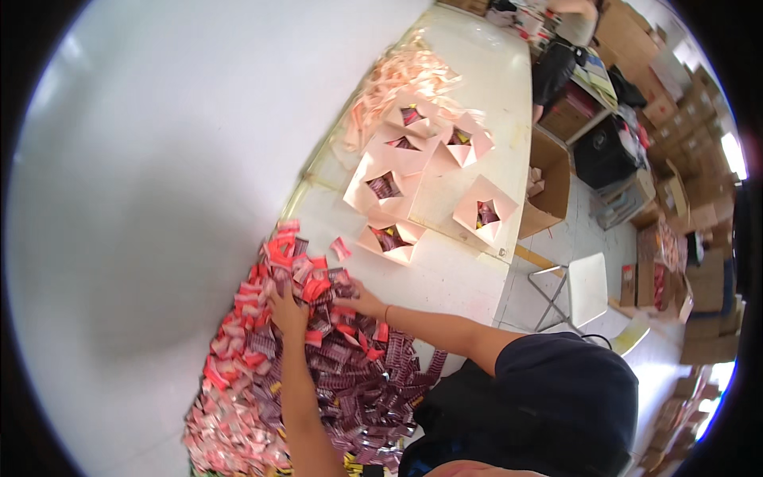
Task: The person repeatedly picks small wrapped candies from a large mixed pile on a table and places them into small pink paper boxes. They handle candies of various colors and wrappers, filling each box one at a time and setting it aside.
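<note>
Glossy foil sachets (334, 350); matt paper boxes (397, 159)

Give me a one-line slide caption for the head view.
Both hands, left hand and right hand, dig into a heap of small sachets beside open pink boxes.

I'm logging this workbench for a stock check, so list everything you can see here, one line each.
sachets: too many to count, red, pink and dark maroon, heaped along the near end of the table
pink boxes: six, pale pink, flaps open, small packets inside, mid-table
ribbon strips: a loose pile, pale peach, far end of the table
table: one, white, against the white wall
cardboard boxes: many, brown, on the floor to the right
folding chair: one, white, beside the table
another person: one, partly seen, far end
left hand: on the sachets
right hand: on the sachets
</note>
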Tool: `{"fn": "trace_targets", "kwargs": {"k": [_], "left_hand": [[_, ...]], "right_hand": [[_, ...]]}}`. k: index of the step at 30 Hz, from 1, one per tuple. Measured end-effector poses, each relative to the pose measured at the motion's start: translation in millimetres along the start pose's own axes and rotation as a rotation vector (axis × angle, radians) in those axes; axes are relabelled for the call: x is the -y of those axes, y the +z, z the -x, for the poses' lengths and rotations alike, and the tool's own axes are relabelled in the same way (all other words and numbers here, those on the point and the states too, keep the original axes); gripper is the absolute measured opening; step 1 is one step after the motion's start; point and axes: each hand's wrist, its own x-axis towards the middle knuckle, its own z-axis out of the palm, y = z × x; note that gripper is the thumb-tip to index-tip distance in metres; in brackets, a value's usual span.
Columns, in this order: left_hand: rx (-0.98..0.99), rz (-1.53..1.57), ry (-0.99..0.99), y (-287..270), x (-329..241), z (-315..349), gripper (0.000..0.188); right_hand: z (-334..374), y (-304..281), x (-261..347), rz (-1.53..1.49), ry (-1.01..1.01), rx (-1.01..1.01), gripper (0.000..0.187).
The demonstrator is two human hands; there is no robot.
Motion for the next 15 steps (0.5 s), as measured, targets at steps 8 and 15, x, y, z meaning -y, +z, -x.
{"fn": "trace_targets", "kwargs": {"k": [8,15], "left_hand": [[-0.209,0.502,0.180,-46,12,72,0.034],[-0.415,0.754,-0.117,-112,100,241,0.036]], "right_hand": [[56,94,48,-0.441,-0.176,0.207,0.063],[166,139,103,-0.059,-0.577,0.642,0.055]]}}
